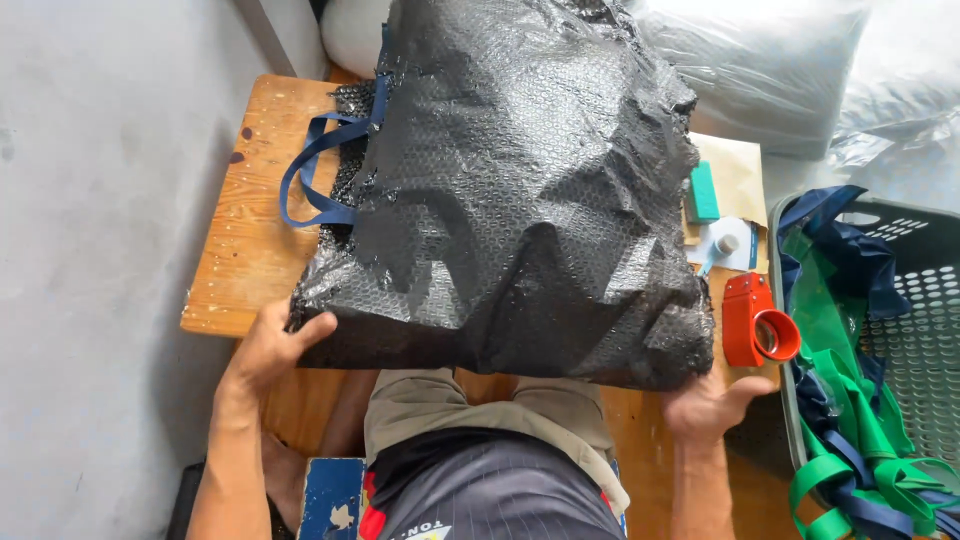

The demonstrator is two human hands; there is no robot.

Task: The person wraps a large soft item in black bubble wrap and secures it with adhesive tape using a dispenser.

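Grey concrete floor surrounds a low wooden table [250, 250], where a large parcel wrapped in black bubble wrap [510, 190] covers most of the top. The person's left hand [270, 345] grips the parcel's near corner at seven o'clock, thumb on top and fingers tucked under, apparently to steady or shift it. The right hand [710, 400] cups the opposite near corner at five o'clock, fingers hidden beneath, thumb spread outward. Navy strap handles [315, 175] poke out at nine o'clock, left uncovered by the wrap. At three o'clock a red tape dispenser [755, 320] sits within reach, and a grey basket [920, 330] holds green and navy bags [850, 400].
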